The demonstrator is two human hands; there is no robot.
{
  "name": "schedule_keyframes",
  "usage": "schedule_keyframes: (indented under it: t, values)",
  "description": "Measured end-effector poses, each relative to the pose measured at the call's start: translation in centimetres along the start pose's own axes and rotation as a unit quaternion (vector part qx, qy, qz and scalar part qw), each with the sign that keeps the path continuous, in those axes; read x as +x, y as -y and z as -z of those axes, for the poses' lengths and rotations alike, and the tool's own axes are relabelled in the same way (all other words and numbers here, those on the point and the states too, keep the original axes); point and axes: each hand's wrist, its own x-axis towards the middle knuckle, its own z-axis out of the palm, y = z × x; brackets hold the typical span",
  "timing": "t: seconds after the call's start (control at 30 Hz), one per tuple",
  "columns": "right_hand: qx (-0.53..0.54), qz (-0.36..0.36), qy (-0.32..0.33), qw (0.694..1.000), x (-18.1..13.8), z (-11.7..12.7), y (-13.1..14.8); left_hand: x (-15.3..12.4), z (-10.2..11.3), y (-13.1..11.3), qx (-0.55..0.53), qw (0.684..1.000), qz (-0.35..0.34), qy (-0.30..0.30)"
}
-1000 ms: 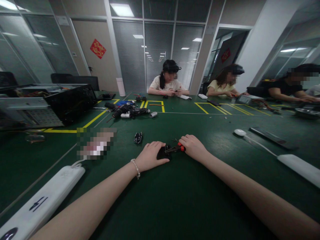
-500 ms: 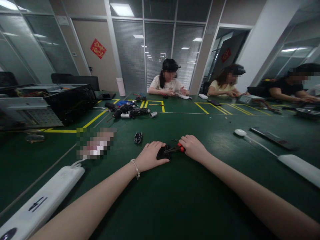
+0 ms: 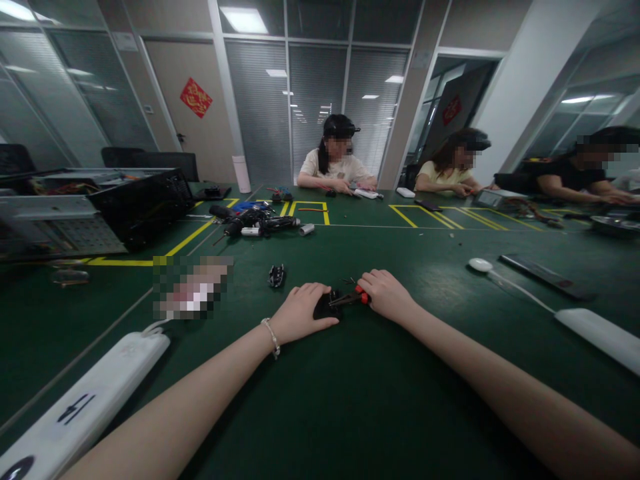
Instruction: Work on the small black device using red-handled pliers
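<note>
My left hand (image 3: 301, 311) lies over a small black object (image 3: 326, 308) on the green table (image 3: 350, 400), fingers curled round it and holding it down. My right hand (image 3: 384, 293) is closed on a tool with a red handle (image 3: 360, 293); its dark tip (image 3: 340, 300) points left and meets the black object. A bracelet (image 3: 272, 335) sits on my left wrist. A small black part (image 3: 277, 275) lies just beyond my left hand, apart from it.
A white power strip (image 3: 85, 407) lies at the near left, another white power strip (image 3: 600, 333) at the right with a cable. An open computer case (image 3: 95, 207) stands at the left. Loose cables and parts (image 3: 260, 221) lie further back. Three people work at the far side.
My hands and the tool have stayed in place. The person opposite has shifted head and hands slightly.
</note>
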Motion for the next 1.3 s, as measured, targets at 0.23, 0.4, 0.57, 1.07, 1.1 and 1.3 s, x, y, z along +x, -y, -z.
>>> schedule_keyframes:
  t: [0.23,0.4,0.57,1.07,1.1,1.3]
  values:
    - [-0.005,0.000,0.002,1.000,-0.08,-0.09,-0.10,-0.02,-0.04,-0.13,0.005,1.000,-0.006,-0.005]
    - [0.002,0.001,-0.001,1.000,-0.14,-0.07,0.01,-0.02,0.01,-0.14,0.001,1.000,-0.006,-0.006]
    - [-0.001,0.003,-0.004,1.000,-0.07,-0.09,0.01,-0.08,0.06,-0.03,-0.001,1.000,-0.005,-0.002]
    - [0.012,0.004,-0.003,1.000,-0.06,0.01,0.00,0.01,0.19,-0.07,-0.005,1.000,0.001,0.007]
    - [0.012,0.006,-0.004,1.000,-0.07,0.02,0.00,0.00,0.17,-0.07,-0.004,1.000,-0.001,0.005]
    - [-0.002,0.007,0.000,1.000,-0.02,-0.20,0.01,-0.07,0.04,-0.16,0.007,1.000,-0.008,-0.008]
